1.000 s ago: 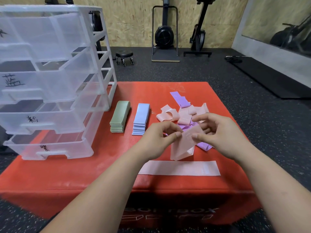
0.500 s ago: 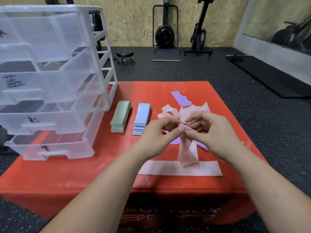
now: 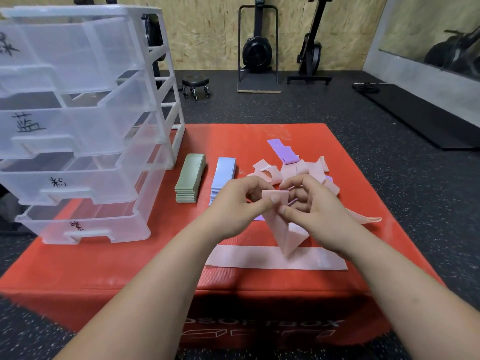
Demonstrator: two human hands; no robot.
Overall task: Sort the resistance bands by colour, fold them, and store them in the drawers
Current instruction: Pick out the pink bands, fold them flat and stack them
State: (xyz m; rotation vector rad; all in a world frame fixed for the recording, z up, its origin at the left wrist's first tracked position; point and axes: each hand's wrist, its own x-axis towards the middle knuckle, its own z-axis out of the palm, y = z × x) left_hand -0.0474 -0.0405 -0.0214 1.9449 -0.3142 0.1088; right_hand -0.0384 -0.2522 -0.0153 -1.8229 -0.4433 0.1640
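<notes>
Both my hands hold one pink resistance band (image 3: 281, 224) above the red box (image 3: 117, 263). My left hand (image 3: 241, 201) pinches its top edge, and my right hand (image 3: 314, 206) pinches it right beside. The band hangs down in a twisted fold. Under it a flat pink band (image 3: 249, 259) lies along the box's front edge. A loose pile of pink bands (image 3: 270, 172) and purple bands (image 3: 281, 152) sits behind my hands. A folded green stack (image 3: 189, 178) and a folded blue stack (image 3: 224, 170) lie side by side to the left. The clear drawer unit (image 3: 78, 120) stands at the left, its drawers pulled out.
Black handwritten labels mark the drawer fronts. Another pink band (image 3: 366, 219) trails to the right of my right hand. Beyond the box are dark rubber floor, a small wheeled stool (image 3: 196, 84), rowing machines (image 3: 258, 48) at the wooden wall and a black mat (image 3: 420, 118) at the right.
The pink band was lifted from the pile and now hangs lower in a twisted fold. My hands have come closer together and pinch its top edge.
</notes>
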